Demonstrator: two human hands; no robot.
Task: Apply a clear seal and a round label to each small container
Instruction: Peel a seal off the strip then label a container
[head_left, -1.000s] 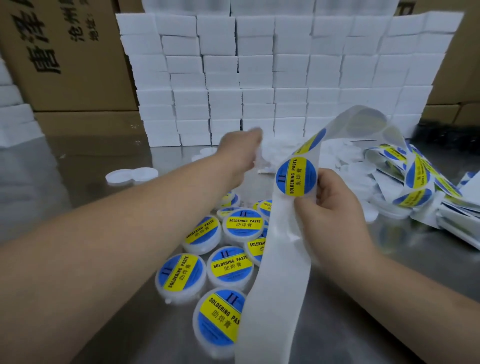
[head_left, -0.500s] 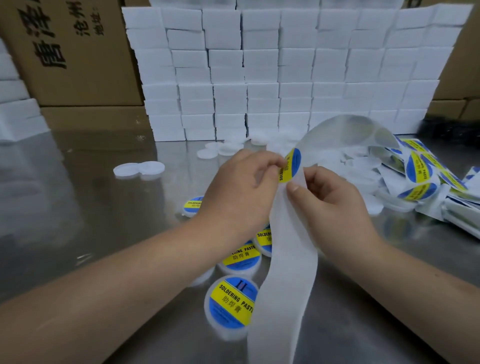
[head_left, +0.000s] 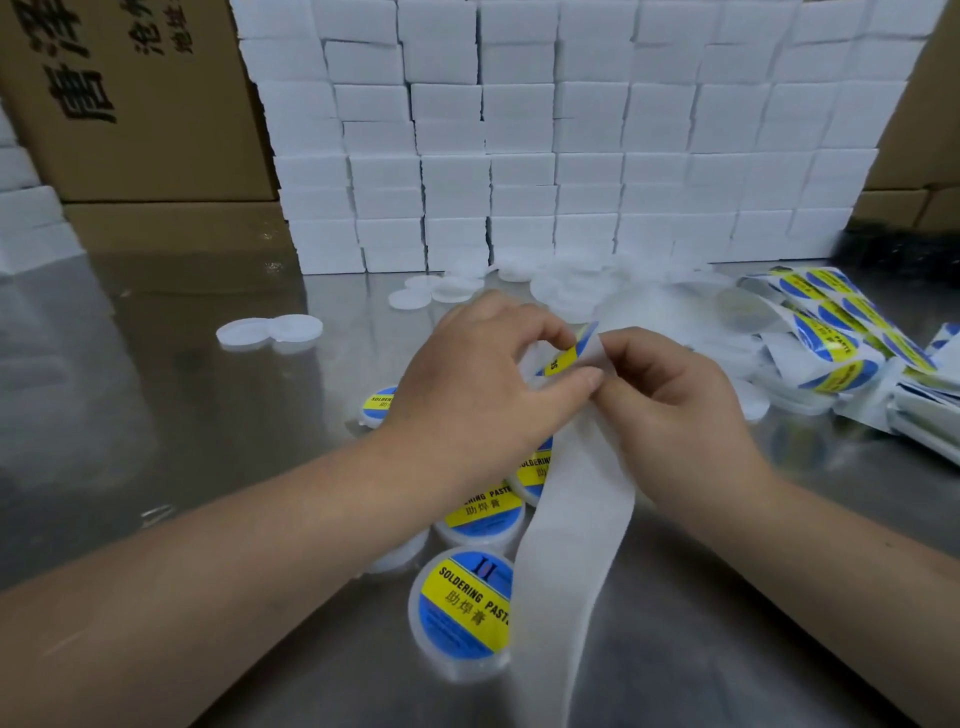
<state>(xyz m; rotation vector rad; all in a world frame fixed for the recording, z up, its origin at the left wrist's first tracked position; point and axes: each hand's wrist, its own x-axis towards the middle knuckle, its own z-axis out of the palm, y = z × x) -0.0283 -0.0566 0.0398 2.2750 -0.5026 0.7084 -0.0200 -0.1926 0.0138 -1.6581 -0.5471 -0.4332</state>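
My left hand (head_left: 483, 384) pinches the edge of a round blue and yellow label (head_left: 569, 353) that sits on a white backing strip (head_left: 571, 519). My right hand (head_left: 670, 410) grips that strip just beside the label, thumb on top. The strip hangs down toward me over several small white containers (head_left: 462, 608) with blue and yellow soldering paste labels, partly hidden under my left arm. Plain white lids (head_left: 270, 330) lie further back on the steel table (head_left: 156, 415).
A wall of stacked white boxes (head_left: 571, 156) stands at the back, with brown cartons (head_left: 135, 104) behind it on the left. A heap of label strip (head_left: 841, 338) lies at the right. More loose white lids (head_left: 571, 291) sit in front of the boxes.
My left hand came back from the far lids to the strip and took hold of the label's edge. Both hands have dropped lower, and the label is bent away from the backing.
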